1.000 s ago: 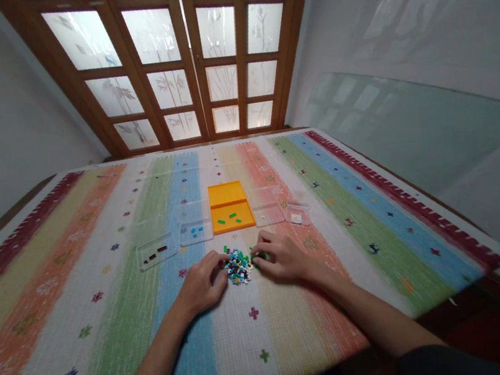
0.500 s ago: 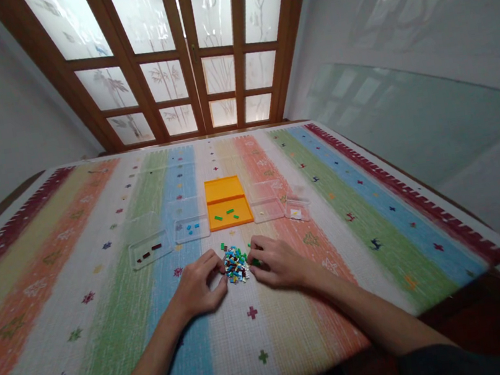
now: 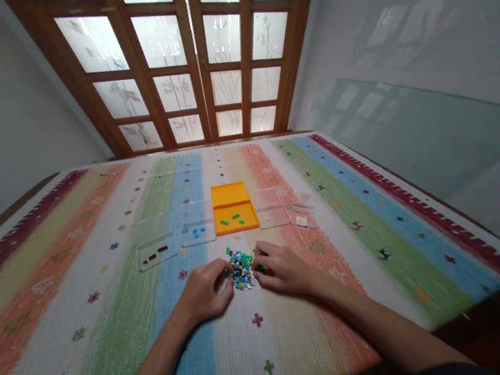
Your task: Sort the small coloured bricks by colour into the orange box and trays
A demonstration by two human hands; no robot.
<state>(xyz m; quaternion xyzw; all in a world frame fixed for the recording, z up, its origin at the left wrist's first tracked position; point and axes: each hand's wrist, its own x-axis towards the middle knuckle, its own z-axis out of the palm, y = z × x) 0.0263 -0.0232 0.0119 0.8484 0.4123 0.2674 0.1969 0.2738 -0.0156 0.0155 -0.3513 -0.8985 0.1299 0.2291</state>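
A small heap of mixed building bricks [image 3: 242, 270], in blue, green, white, yellow and dark brown, lies on the striped cloth between my two hands. At its left edge is my left hand [image 3: 207, 289], its thumb and forefinger curved with a gap between the tips. My right hand [image 3: 283, 267] rests against the heap's right edge, thumb and fingertips drawn close together. Whatever its tips pinch is too small to name. Some green bricks show beneath the right fingers. A loose green brick [image 3: 228, 251] sits at the heap's far side.
Beyond the heap stands an open orange case [image 3: 237, 228] with green bricks. Left of it are clear boxes with blue bricks [image 3: 195, 232] and dark brown bricks [image 3: 152, 256]. To the right are a clear box [image 3: 275, 224] and a smaller clear box [image 3: 302, 221] with pale pieces.
The whole view has shifted slightly, so the table appears lower and further right. My left thumb and forefinger look a little further apart. Both hands stay beside the heap.
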